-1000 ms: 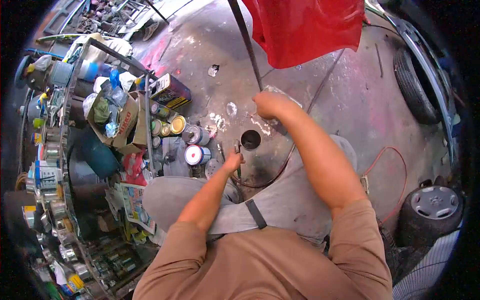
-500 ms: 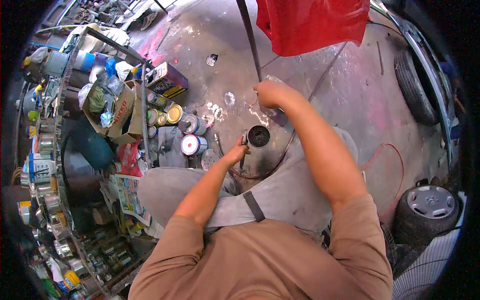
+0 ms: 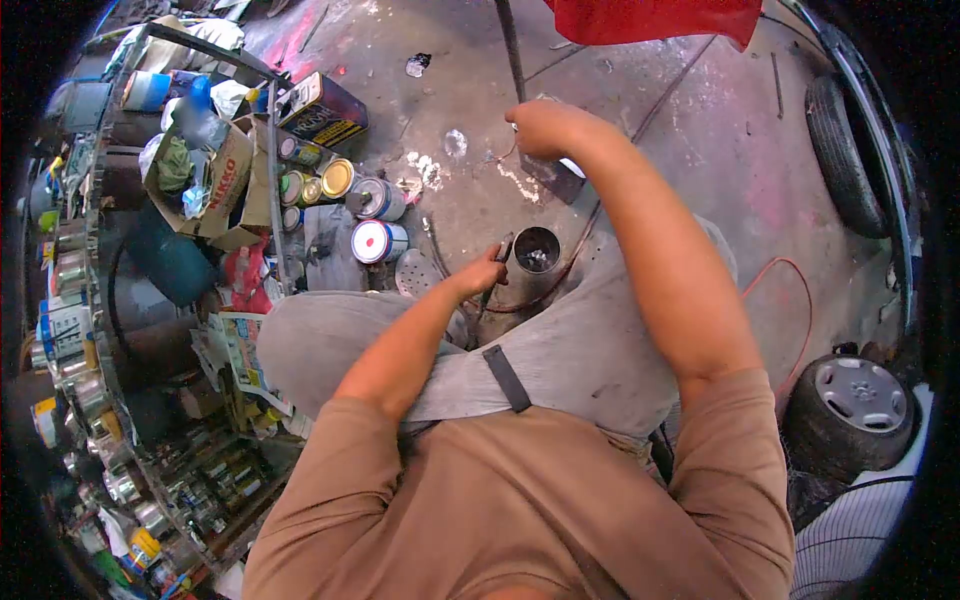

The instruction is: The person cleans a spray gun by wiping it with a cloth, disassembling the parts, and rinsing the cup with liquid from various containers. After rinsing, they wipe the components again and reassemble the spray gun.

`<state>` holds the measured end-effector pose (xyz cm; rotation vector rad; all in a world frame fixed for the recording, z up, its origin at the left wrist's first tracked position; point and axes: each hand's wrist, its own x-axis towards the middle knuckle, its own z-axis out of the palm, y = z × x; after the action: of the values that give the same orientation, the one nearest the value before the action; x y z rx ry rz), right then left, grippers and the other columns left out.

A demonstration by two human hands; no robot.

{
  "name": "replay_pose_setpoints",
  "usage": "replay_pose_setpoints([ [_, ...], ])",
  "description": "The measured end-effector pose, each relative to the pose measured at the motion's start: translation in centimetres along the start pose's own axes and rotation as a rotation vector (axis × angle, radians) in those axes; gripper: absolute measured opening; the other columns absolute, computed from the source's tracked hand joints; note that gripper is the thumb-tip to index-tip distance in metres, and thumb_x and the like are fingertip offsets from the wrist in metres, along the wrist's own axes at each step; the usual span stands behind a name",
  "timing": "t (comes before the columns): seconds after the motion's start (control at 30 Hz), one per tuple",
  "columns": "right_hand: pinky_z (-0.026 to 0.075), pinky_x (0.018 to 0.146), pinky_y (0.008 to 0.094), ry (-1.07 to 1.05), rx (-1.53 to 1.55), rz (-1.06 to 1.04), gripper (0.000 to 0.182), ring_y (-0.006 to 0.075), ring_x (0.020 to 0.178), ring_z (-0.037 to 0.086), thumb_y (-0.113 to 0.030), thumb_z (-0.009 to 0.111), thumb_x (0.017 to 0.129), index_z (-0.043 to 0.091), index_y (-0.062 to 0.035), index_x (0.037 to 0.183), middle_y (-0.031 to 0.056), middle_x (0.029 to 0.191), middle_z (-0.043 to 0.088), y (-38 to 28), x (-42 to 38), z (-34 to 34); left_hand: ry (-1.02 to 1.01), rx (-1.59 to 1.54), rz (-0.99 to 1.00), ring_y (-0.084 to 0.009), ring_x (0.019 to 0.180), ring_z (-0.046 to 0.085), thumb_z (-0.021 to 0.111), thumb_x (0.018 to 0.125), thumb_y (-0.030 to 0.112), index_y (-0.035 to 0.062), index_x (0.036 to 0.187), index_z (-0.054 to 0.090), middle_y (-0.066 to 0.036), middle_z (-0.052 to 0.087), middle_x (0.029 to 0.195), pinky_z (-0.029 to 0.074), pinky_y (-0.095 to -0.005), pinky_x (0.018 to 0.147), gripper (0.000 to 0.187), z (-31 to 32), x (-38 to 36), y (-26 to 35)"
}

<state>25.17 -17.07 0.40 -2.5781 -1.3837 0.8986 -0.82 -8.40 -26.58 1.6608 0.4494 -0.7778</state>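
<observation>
My left hand (image 3: 484,272) is closed around a slim dark handle beside a round metal cup (image 3: 537,250). The cup's open mouth faces up, showing a grey inside with pale spots at the bottom. Farther forward, my right hand (image 3: 543,130) is bent into a fist with the thumb side to the left. A thin reddish strand dangles by its fingers; what they grip is too small to name. Below and behind that hand, a dark rectangular block-like thing (image 3: 553,180) is partly hidden by the hand and forearm.
Paint cans (image 3: 380,241) and a rectangular tin (image 3: 322,110) stand on the left, beside a cluttered metal rack (image 3: 100,230) and a cardboard box (image 3: 222,190). A red panel (image 3: 660,20) hangs ahead. Tyres (image 3: 845,160) and a red hose (image 3: 805,290) lie to the right.
The view has shifted, so the red panel sits higher. The cup has moved slightly right and tilted, its inside now showing lighter. My right hand stays closed above the dark block.
</observation>
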Motion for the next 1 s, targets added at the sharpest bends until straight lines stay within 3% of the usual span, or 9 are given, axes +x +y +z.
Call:
replay_pose_setpoints([
  [0.2,0.047,0.096,0.0441,-0.020,-0.013,-0.011,0.045,0.0382,0.115,0.059,-0.007,0.048,0.084,0.058,-0.0036,0.128,0.0227,0.124,0.061,0.2,0.5,0.2,0.009,-0.129,-0.071,-0.0259,0.092,0.066,0.051,0.086,0.011,-0.0025,0.152,0.012,-0.017,0.064,0.105,0.051,-0.0359,0.083,0.078,0.5,-1.4,1.9],
  [0.5,0.047,0.096,0.0441,-0.007,0.003,-0.021,0.042,0.0382,0.114,0.059,-0.011,0.050,0.086,0.058,-0.0031,0.126,0.0233,0.123,0.061,0.3,0.6,0.5,-0.018,-0.177,-0.040,-0.0241,0.085,0.065,0.051,0.086,0.012,-0.0007,0.152,0.013,-0.015,0.062,0.105,0.050,-0.0349,0.076,0.078,0.3,-1.4,2.4],
  [0.77,0.047,0.096,0.0440,0.004,-0.002,-0.019,0.043,0.0381,0.114,0.059,-0.010,0.050,0.085,0.058,-0.0025,0.126,0.0232,0.123,0.062,0.7,1.2,1.0,0.250,-0.274,-0.032,-0.0258,0.084,0.066,0.051,0.085,0.013,-0.0045,0.147,0.020,-0.018,0.060,0.105,0.051,-0.0366,0.076,0.071,0.2,0.5,0.1],
  [0.9,0.047,0.095,0.0446,0.032,0.026,-0.046,0.042,0.0384,0.113,0.060,-0.010,0.050,0.084,0.059,-0.0023,0.125,0.0234,0.121,0.062,-0.1,-0.2,-0.1,0.276,-0.162,-0.074,-0.0264,0.079,0.063,0.051,0.081,0.013,-0.0049,0.140,0.028,-0.020,0.063,0.097,0.051,-0.0372,0.074,0.067,0.1,-2.7,4.4],
  [1.0,0.050,0.092,0.0449,0.102,0.042,-0.071,0.042,0.0375,0.111,0.062,-0.005,0.053,0.081,0.060,-0.0023,0.122,0.0226,0.119,0.064,0.5,0.8,0.8,0.412,-0.125,0.059,-0.0258,0.079,0.062,0.052,0.080,0.015,0.0002,0.141,0.030,-0.020,0.062,0.095,0.050,-0.0374,0.071,0.066,0.2,2.8,-2.1],
])
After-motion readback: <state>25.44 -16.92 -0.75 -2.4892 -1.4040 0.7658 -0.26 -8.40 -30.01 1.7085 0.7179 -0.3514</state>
